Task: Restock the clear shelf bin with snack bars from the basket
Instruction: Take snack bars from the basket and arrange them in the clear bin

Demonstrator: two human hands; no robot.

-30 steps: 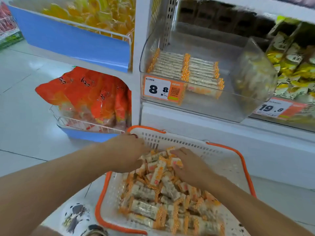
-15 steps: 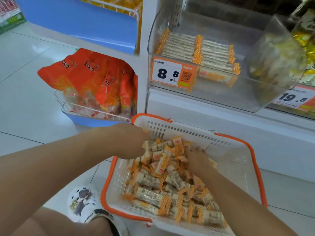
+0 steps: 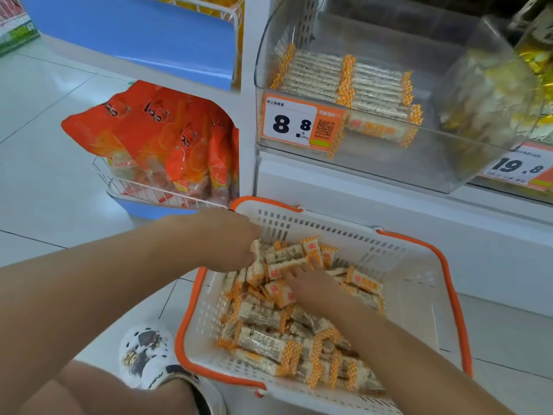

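A person reaches with both hands into a white basket (image 3: 419, 295) with an orange rim, set on the floor below the shelf. The left hand (image 3: 227, 239) lies at the far-left end of the heap of snack bars (image 3: 269, 316), its fingers hidden, so its grip cannot be made out. The right hand (image 3: 314, 289) rests on top of the heap, fingers extended flat over the wrappers, not closed on any. Above, the clear shelf bin (image 3: 389, 163), tagged 8.8, holds a neat layer of the same bars toward its back.
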